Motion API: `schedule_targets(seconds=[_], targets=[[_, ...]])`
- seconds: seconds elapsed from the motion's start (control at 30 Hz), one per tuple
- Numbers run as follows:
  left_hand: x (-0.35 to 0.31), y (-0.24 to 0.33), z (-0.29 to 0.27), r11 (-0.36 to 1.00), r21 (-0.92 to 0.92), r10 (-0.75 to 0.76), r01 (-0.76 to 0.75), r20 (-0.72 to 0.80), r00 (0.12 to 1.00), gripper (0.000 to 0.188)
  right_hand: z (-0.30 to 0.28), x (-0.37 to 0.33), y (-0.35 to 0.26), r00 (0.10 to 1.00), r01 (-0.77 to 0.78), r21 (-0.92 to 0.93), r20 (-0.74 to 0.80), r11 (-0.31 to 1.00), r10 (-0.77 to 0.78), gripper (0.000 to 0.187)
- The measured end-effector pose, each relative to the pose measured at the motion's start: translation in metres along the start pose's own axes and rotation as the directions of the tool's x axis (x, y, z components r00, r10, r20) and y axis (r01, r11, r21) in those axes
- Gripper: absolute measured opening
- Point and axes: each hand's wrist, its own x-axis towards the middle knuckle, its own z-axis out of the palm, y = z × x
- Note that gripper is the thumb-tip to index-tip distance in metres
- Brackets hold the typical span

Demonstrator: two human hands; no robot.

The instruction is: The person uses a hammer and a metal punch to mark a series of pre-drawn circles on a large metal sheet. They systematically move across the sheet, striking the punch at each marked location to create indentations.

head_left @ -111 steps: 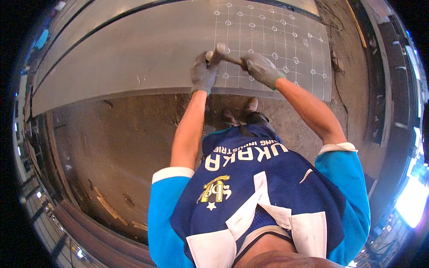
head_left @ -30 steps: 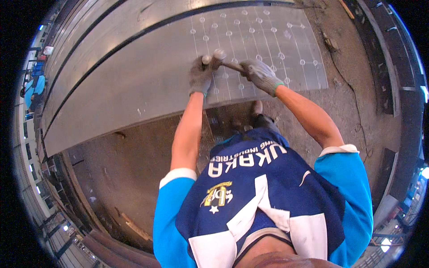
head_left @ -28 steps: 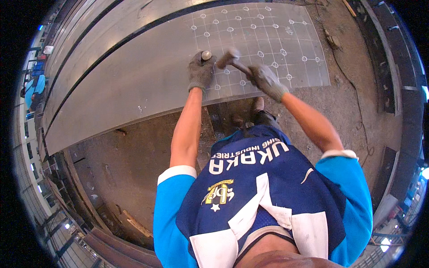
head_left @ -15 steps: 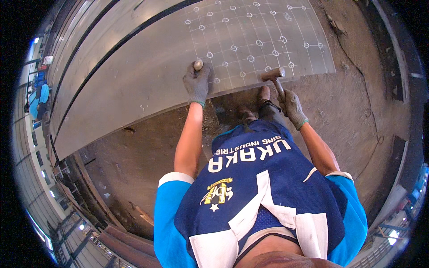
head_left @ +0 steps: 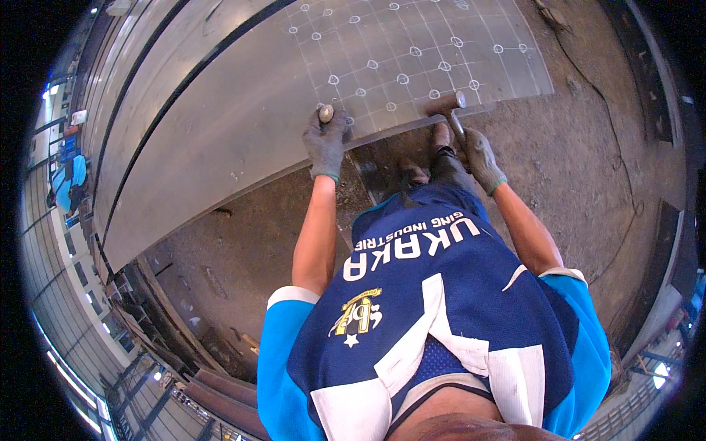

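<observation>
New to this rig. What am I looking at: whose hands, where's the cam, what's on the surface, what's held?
No machine here: these are a person's own two hands in grey knit gloves. The view comes from a wide fisheye camera worn on the head, looking down, so straight edges bend and the wearer's torso fills the lower part.

The broad, flat grey metal plate carries a white hand-drawn grid with small circles at many crossings.

The left hand grips a tool with a rounded metal top; the glove hides the rest. The right hand holds a brown-headed hammer, apart from that tool. Its head overlaps the plate's near edge in view; I can't tell whether they touch.
</observation>
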Motion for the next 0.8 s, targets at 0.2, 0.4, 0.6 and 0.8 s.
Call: schedule_targets(seconds=[0.2, 0.4, 0.6, 0.8], targets=[[-0.001, 0.002, -0.002, 1.0, -0.025, -0.009, 0.01, 0.036, 0.999, 0.024, -0.01, 0.001, -0.012, 0.987, -0.106, -0.115, 0.106, 0.988, 0.118, 0.027], [0.003, -0.002, -0.003, 0.999, 0.046, -0.006, 0.005, 0.031, 0.999, 0.028, -0.011, 0.001, -0.017, 0.964, -0.235, -0.012, 0.124, 0.972, 0.235, 0.032], [0.0, 0.003, -0.003, 0.999, -0.005, -0.045, 0.045, 0.038, 0.998, 0.033, 0.008, 0.001, 0.012, 0.997, -0.083, 0.185, 0.009, 0.979, 0.083, 0.034], [0.004, -0.003, -0.005, 0.999, -0.004, -0.036, 0.036, 0.066, 0.997, 0.031, -0.003, -0.004, -0.015, 0.994, -0.11, 0.145, 0.036, 0.983, 0.106, 0.034]])
